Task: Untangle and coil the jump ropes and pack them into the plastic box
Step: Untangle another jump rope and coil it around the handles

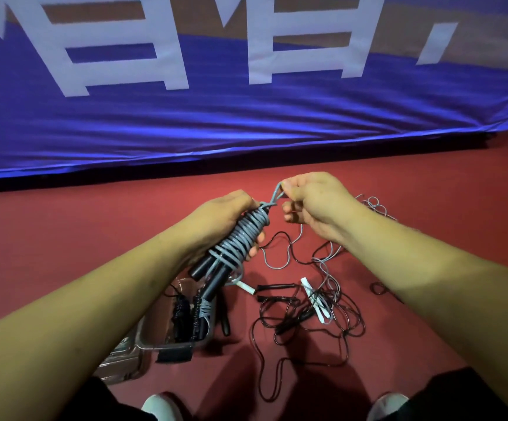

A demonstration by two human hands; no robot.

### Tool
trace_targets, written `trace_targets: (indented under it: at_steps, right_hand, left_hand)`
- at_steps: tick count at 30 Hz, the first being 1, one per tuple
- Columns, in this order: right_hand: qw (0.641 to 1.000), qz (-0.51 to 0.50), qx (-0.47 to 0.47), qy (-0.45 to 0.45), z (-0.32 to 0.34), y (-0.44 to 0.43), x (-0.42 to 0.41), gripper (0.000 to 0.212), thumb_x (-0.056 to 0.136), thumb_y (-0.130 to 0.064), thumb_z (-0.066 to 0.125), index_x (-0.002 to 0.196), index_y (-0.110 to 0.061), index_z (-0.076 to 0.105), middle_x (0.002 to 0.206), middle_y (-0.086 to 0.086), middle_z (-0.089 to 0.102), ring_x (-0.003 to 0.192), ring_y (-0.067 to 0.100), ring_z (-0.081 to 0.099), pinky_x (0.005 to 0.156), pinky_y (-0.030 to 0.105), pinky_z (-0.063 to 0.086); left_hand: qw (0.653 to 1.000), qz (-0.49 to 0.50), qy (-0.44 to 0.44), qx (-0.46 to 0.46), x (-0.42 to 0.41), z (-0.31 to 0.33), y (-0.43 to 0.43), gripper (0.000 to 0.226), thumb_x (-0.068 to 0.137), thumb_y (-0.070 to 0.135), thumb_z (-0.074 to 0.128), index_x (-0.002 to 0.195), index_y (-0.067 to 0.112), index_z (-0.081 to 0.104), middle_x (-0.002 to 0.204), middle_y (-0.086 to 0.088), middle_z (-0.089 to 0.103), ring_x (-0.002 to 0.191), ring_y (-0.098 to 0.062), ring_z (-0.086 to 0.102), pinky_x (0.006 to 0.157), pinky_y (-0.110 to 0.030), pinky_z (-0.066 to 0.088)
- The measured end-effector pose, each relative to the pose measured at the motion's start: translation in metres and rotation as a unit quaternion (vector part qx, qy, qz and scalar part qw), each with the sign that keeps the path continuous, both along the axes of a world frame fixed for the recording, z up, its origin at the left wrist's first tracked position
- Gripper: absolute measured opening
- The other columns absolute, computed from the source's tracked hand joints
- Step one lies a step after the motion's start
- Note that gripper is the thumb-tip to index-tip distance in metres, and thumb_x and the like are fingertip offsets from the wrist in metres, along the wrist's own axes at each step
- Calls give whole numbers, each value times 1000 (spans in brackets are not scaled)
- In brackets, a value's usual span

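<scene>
**Loop end is the weak point**

Nearest, the plastic box [174, 347] sits on the floor [64, 232] beneath the left forearm, with loose ropes [307, 308] tangled beside it. Above, the left hand [225, 217] grips the wrapped grey rope [243, 238] and the right hand [316, 205] pinches its end loop [278, 194]. If that pinch slips, the wraps will likely spring loose.

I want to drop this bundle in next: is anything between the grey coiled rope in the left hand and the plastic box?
Nothing visible. The grey coiled rope in the left hand appears held just above the open plastic box, which already holds coiled ropes. The right hand pinches its end loop.
</scene>
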State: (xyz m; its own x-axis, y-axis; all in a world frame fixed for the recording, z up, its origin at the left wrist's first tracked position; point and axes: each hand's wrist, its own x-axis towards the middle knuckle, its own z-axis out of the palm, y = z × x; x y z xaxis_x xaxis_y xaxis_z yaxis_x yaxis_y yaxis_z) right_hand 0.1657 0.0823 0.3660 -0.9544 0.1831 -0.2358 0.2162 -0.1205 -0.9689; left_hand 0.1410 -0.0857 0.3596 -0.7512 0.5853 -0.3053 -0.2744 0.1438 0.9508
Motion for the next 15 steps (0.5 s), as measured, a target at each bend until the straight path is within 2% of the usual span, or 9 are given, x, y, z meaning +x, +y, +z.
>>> trace_targets:
  at_steps: [3, 6, 8, 11, 15]
  right_hand:
    - [994, -79, -70, -16, -2, -6, -4, 22, 100, -8, 47, 80, -8, 55, 66, 5, 50, 39, 7, 46, 44, 24, 50]
    - [988, -92, -119, -28, -5, -8, -6, 12, 101, -8, 46, 93, -4, 54, 72, 11, 55, 41, 10, 56, 46, 25, 53]
    - [994, -57, -87, -17, -6, -4, -5, 11, 100, -7, 47, 94, -4, 55, 75, 12, 58, 50, 13, 60, 51, 26, 55]
    - [1000, -7, -14, 1, -9, 2, -1, 14, 98, -3, 49, 87, -4, 57, 77, 11, 62, 63, 16, 61, 60, 28, 54]
    - [998, -58, 9, -21, -22, -16, -9, 19, 98, 0, 47, 81, -6, 55, 75, 11, 57, 56, 14, 59, 56, 28, 54]
  left_hand:
    - [1000, 10, 8, 5, -4, -1, -1, 15, 98, 18, 43, 96, 11, 56, 69, -20, 61, 50, -28, 56, 49, -29, 49]
    - [1000, 7, -5, 6, -5, -5, -2, 17, 100, 20, 43, 105, 12, 57, 72, -19, 62, 52, -28, 57, 50, -29, 51]
    - [1000, 1, -7, -3, -6, -8, -6, 20, 101, 23, 44, 105, 9, 57, 74, -18, 63, 53, -29, 58, 52, -30, 50]
    - [1000, -12, 1, -28, -7, -9, -15, 25, 103, 26, 45, 95, 7, 59, 75, -18, 65, 52, -27, 59, 52, -30, 50]
    - [998, -8, 37, -45, -10, -14, -34, 19, 101, 25, 50, 94, 8, 58, 75, -19, 67, 52, -27, 61, 52, -29, 51]
